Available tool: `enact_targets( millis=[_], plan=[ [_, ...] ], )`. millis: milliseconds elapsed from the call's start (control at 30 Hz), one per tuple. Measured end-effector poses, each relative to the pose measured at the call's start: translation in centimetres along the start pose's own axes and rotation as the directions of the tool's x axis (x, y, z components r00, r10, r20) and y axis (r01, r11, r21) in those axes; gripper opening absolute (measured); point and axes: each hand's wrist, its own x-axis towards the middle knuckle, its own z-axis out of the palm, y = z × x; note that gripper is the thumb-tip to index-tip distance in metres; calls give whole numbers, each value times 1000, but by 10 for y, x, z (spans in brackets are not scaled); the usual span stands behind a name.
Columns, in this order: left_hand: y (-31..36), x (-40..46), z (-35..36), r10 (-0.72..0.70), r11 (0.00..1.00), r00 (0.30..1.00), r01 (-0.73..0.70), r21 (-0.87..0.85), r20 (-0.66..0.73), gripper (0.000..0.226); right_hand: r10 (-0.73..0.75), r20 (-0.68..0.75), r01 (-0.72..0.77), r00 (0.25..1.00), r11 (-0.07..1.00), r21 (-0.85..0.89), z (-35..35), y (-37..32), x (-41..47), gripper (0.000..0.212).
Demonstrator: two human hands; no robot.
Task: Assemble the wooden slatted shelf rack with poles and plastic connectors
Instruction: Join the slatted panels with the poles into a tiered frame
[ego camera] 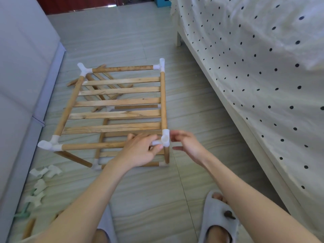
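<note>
Your left hand (140, 151) hides where the front pole (93, 146) enters the near-right connector (164, 140), the upper shelf (119, 102) covers the loose slats (98, 88) beneath, and the blue box (163, 1) is cropped at top.

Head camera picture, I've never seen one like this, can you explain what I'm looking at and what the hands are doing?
There is one picture, taken by a camera on a person's head, looking down at a tiled floor. A half-built wooden rack of poles, slats and white plastic corner pieces stands there. The left hand pinches the near right connector; the right hand is beside it, open, holding nothing. Spare connectors lie at lower left, loose slats under the rack, and a dotted bed cover on the right.
</note>
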Motion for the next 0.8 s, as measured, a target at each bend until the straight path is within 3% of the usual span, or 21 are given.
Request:
enact_targets(
  millis=[100,267,400,567,633,667,733,767,800],
  plan=[
    [-7,-7,-5,27,999,999,-26,-33,31,23,25,-76,-18,997,995,98,9,-20,3,32],
    [-43,-29,-19,-62,982,993,80,-173,105,34,85,10,-86,996,990,112,40,-27,-1,30],
    [-67,-44,-18,-101,984,984,120,-129,145,41,122,59,-125,991,991,47,62,-27,-4,28],
    [-80,-60,-17,-168,979,985,172,-107,50,47,189,100,-191,977,982,6,81,-21,-14,22],
    [-89,-68,-23,-191,969,981,195,-151,38,63,203,106,-204,973,979,3,91,-20,-20,19],
    [-93,-72,-26,-196,967,980,200,-155,44,68,199,106,-195,974,980,-44,97,-20,-23,20],
    [-101,-79,-29,-300,935,953,288,-208,-29,46,103,77,-71,992,939,-337,105,-23,-26,24],
    [-101,-82,-29,-400,890,908,354,-288,-122,32,-9,58,39,998,845,-533,108,-24,-27,23],
    [-100,-82,-28,-540,810,812,428,-401,-224,25,-154,52,147,987,706,-693,108,-26,-28,20]
  ],
)
